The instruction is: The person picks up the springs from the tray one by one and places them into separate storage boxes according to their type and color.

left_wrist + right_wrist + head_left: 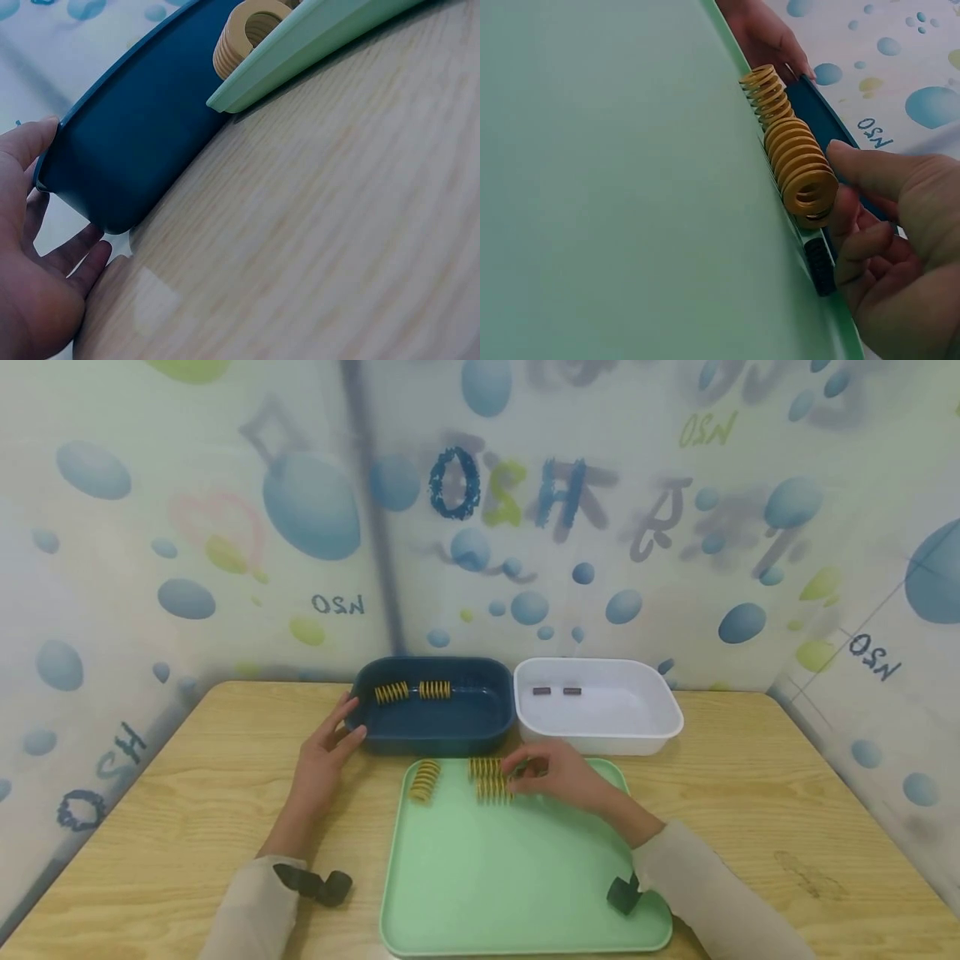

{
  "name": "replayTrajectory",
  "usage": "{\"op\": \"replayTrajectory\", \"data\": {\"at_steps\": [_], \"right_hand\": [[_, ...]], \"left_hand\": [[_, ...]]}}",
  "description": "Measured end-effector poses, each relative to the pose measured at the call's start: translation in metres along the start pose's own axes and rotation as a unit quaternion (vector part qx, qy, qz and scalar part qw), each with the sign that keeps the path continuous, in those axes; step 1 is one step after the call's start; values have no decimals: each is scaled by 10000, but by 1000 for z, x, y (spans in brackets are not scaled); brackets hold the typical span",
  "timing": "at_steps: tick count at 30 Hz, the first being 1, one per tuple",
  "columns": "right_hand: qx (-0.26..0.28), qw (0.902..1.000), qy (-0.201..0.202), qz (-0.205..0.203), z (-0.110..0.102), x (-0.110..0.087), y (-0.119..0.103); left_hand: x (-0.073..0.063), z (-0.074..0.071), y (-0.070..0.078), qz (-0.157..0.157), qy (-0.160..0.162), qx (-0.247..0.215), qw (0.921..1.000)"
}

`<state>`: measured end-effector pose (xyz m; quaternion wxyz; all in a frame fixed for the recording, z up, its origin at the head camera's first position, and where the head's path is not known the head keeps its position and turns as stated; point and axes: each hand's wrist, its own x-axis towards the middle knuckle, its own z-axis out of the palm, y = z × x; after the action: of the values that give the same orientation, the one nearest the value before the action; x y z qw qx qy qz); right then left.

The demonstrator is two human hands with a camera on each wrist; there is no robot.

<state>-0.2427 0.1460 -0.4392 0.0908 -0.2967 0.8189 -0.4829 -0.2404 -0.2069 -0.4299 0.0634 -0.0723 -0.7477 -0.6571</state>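
My left hand [328,752] grips the left end of a dark blue tub [431,745], thumb at the rim and fingers round the end wall. Two yellow coil springs [434,690] lie inside that tub. My right hand [558,772] is over the back edge of a green tray [498,877], thumb and forefinger pinching at the right end of the rear of two yellow springs [489,790] lying side by side. Another yellow spring [424,781] lies at the tray's back left corner. A small dark spring [820,266] shows below my right fingers.
Right of the blue tub stands a white tub [600,745] with two small dark springs [557,691] in it. Both tubs stand behind the tray on a wooden table [765,810]. A patterned wall covering [480,585] rises close behind them.
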Motion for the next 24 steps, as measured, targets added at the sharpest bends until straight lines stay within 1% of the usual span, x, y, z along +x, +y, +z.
{"op": "replayTrajectory", "data": {"at_steps": [7, 10, 12, 17, 20, 24], "right_hand": [[-53, 9999, -86, -12, 2, -1, 0], [1, 9999, -127, -81, 3, -1, 1], [54, 9998, -172, -97, 4, -2, 2], [57, 9995, -299, -86, 5, -3, 0], [9, 9992, -385, -42, 5, -5, -7], [82, 9989, -469, -44, 5, -8, -20]], "left_hand": [[9, -5, -23, 15, 14, -47, 10000], [10, -6, -26, 2, 24, -56, 10000], [9, -6, -23, 1, 25, -104, 9999], [2, -2, -7, 20, 13, -95, 10000], [-1, 0, 0, 26, 7, -38, 10000], [-2, 1, 3, 14, -12, -21, 10000]]}}
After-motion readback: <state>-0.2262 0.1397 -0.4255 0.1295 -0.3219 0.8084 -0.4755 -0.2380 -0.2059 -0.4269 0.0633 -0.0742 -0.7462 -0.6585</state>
